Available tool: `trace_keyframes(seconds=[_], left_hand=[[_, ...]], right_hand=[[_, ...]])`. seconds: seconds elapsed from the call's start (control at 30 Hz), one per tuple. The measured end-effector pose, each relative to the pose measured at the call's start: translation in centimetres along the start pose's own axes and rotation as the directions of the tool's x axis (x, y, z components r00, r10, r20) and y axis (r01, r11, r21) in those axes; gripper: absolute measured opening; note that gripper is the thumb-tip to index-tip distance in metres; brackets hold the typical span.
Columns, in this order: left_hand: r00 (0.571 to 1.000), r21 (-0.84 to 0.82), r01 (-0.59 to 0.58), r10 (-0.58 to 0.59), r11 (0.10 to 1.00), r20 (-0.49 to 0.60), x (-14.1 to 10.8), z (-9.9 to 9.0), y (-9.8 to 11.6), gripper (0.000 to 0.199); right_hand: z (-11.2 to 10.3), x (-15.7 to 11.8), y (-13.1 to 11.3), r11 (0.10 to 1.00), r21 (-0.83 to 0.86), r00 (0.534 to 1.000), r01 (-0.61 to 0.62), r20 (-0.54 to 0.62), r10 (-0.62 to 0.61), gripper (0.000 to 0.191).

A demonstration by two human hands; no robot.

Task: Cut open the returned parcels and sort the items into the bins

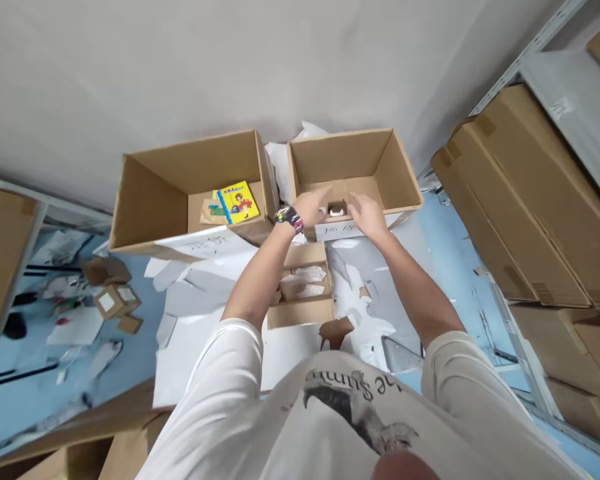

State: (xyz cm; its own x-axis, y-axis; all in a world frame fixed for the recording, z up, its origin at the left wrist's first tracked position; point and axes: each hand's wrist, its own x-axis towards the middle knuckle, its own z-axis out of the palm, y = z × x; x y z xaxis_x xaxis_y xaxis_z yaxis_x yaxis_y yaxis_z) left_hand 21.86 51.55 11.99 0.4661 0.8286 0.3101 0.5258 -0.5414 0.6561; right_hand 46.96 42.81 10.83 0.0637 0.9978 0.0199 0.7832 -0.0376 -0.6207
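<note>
Both my hands reach into the right cardboard box [341,155]. My left hand [312,205], with a patterned band on its wrist, is at the near left part of the box, its fingers stretched out and apart. Opposite it my right hand [366,212] is also open, fingers pointing inward. Between them, low in the box, lies a small brown object with a white part [337,209]; its kind I cannot make out. The hands' lower edges hide part of the box's near side. A white paper label [337,230] with handwriting is on its front.
A second cardboard box [190,159] on the left holds a yellow picture book [239,202]. Nearer me lies an opened small carton [303,312] on white torn paper [210,283]. Shelves with large brown cartons [520,187] stand right; small parcels [117,302] lie on the blue floor.
</note>
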Motion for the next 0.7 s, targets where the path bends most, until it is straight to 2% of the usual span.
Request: trace_keyframes(seconds=[0.03, 0.07, 0.1, 0.13, 0.17, 0.2, 0.27, 0.3, 0.33, 0.37, 0.43, 0.5, 0.53, 0.6, 0.7], left_hand=[[1.000, -0.005, -0.013, 0.013, 1.000, -0.004, -2.8, -1.8, -0.2, 0.067], [0.998, -0.010, 0.007, -0.008, 1.000, -0.062, -6.2, -3.6, -0.3, 0.062], [0.988, -0.024, 0.055, -0.058, 0.998, -0.143, -10.3, -5.2, -0.2, 0.056], [0.964, -0.050, 0.124, -0.132, 0.991, -0.230, -14.7, -6.5, -0.2, 0.050], [0.920, -0.094, 0.210, -0.230, 0.973, -0.318, -19.3, -7.2, -0.2, 0.046], [0.850, -0.155, 0.311, -0.347, 0.938, -0.397, -23.8, -7.4, -0.2, 0.043], [0.661, -0.296, 0.506, -0.585, 0.810, -0.471, -31.6, -6.3, -0.4, 0.047], [0.613, -0.352, 0.572, -0.671, 0.741, -0.418, -34.5, -5.3, -0.6, 0.056], [0.602, -0.394, 0.616, -0.730, 0.682, -0.324, -36.7, -4.0, -0.8, 0.061], [0.596, -0.440, 0.649, -0.774, 0.621, -0.215, -38.2, -2.8, -1.0, 0.059], [0.541, -0.531, 0.702, -0.840, 0.474, -0.035, -39.3, -0.7, -1.1, 0.049], [0.472, -0.598, 0.719, -0.881, 0.355, 0.045, -39.3, 0.4, -0.9, 0.045], [0.455, -0.618, 0.714, -0.889, 0.330, 0.050, -39.2, 0.5, -0.6, 0.046], [0.469, -0.630, 0.694, -0.882, 0.347, 0.030, -39.2, 0.2, 0.0, 0.051], [0.532, -0.616, 0.674, -0.847, 0.408, 0.021, -39.9, -1.1, 1.2, 0.052]], right_hand=[[0.0, -2.4, 0.0, 0.998, 0.048, 0.994, 0.045, -0.106, -0.039, 0.048], [0.3, -5.3, 0.0, 0.992, 0.098, 0.980, 0.075, -0.192, -0.055, 0.051], [1.0, -8.5, 0.0, 0.986, 0.149, 0.969, 0.081, -0.243, -0.043, 0.052], [2.0, -11.9, -0.1, 0.978, 0.199, 0.969, 0.056, -0.247, -0.006, 0.052], [3.4, -15.2, -0.3, 0.969, 0.248, 0.981, 0.006, -0.189, 0.043, 0.053], [5.0, -18.2, -0.6, 0.954, 0.293, 0.992, -0.062, -0.087, 0.091, 0.056], [8.8, -22.8, -1.4, 0.926, 0.324, 0.980, -0.195, 0.104, 0.170, 0.077], [10.7, -24.1, -1.9, 0.909, 0.340, 0.967, -0.240, 0.164, 0.194, 0.083], [12.3, -25.0, -2.4, 0.888, 0.358, 0.953, -0.289, 0.191, 0.233, 0.082], [13.7, -25.4, -2.9, 0.866, 0.369, 0.940, -0.336, 0.188, 0.285, 0.076], [15.4, -25.4, -3.9, 0.831, 0.370, 0.909, -0.416, 0.136, 0.394, 0.060], [15.7, -25.4, -4.5, 0.818, 0.332, 0.878, -0.469, 0.074, 0.473, 0.051], [15.4, -25.7, -4.8, 0.819, 0.311, 0.870, -0.481, 0.053, 0.491, 0.049], [14.5, -26.7, -5.1, 0.827, 0.296, 0.870, -0.478, 0.032, 0.491, 0.045], [13.0, -29.3, -5.7, 0.835, 0.340, 0.890, -0.432, 0.014, 0.455, 0.045]])
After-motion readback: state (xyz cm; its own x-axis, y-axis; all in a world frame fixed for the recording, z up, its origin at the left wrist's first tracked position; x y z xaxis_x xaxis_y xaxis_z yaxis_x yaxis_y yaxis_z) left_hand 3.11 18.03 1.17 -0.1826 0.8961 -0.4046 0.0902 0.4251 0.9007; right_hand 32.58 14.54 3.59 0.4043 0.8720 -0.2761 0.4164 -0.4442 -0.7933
